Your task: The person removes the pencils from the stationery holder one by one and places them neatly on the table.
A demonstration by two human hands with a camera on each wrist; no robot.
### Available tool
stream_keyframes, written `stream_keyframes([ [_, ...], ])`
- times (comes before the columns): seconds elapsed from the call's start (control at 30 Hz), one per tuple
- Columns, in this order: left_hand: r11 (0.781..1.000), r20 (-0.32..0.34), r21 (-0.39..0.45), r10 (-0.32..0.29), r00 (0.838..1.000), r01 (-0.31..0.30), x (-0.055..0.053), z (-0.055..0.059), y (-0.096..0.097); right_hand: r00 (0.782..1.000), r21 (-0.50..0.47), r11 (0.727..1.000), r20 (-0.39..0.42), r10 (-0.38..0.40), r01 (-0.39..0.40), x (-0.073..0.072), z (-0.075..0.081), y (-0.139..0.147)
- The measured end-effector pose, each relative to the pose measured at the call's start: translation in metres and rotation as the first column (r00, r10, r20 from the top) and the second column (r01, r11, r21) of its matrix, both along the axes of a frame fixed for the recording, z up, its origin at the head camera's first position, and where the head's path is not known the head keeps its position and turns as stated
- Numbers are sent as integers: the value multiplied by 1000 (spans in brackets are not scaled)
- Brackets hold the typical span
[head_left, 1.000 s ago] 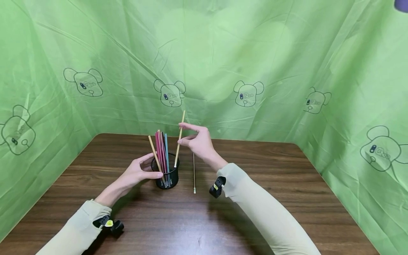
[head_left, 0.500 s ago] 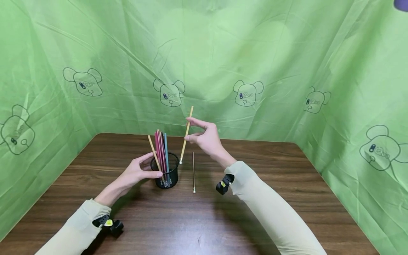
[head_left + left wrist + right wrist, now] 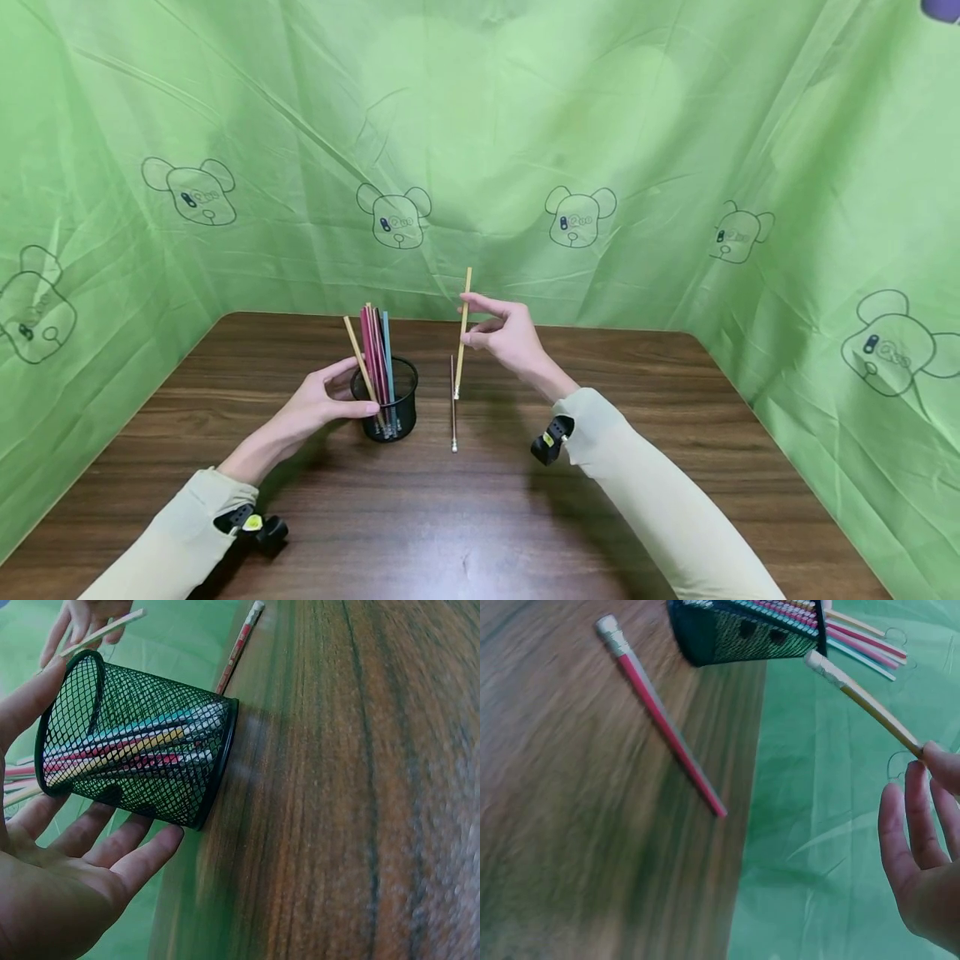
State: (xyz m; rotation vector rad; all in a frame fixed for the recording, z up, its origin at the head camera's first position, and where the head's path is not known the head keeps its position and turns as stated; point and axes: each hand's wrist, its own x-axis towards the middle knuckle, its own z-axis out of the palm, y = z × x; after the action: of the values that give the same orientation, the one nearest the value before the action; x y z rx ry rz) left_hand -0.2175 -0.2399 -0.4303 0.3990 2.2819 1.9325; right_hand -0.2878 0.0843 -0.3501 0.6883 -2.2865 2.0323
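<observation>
My left hand (image 3: 315,404) holds a black mesh pencil cup (image 3: 405,414) upright on the table, thumb on the near side and fingers behind. Several pencils stand in the cup, among them pink, blue and natural-coloured ones (image 3: 387,358). To the right of it, my right hand (image 3: 513,340) pinches a yellow pencil (image 3: 461,362) between thumb and fingertips, its eraser end pointing down. A red pencil (image 3: 667,729) with a white eraser lies on the tabletop between cup and right hand. In the head view the yellow pencil's lower end overlaps this red one.
The dark wood-grain table (image 3: 660,467) is ringed at back and sides by green cloth (image 3: 480,108) with printed bear heads. Black wrist cameras are strapped to the left sleeve (image 3: 191,508) and the right sleeve (image 3: 637,467).
My right hand has carried the yellow pencil from the cup's rim to the right, then lowered it beside the red pencil. The left hand and cup stay in place.
</observation>
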Motion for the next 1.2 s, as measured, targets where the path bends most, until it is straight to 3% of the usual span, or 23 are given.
stream_keyframes([
  [0.43,1000,-6,3,2,1000,-2,-1,3,-1,998,60,998,56,-17,14,-2,-33,17],
  [0.7,1000,4,-18,1,1000,-1,1,6,-1,998,164,987,66,-13,2,-5,-57,22],
  [1.0,999,7,-38,6,1000,-5,2,5,-1,982,196,980,188,0,-38,-2,-68,22],
  [1.2,1000,11,-26,4,1000,-4,2,2,0,975,220,973,220,17,-66,-3,-73,20],
])
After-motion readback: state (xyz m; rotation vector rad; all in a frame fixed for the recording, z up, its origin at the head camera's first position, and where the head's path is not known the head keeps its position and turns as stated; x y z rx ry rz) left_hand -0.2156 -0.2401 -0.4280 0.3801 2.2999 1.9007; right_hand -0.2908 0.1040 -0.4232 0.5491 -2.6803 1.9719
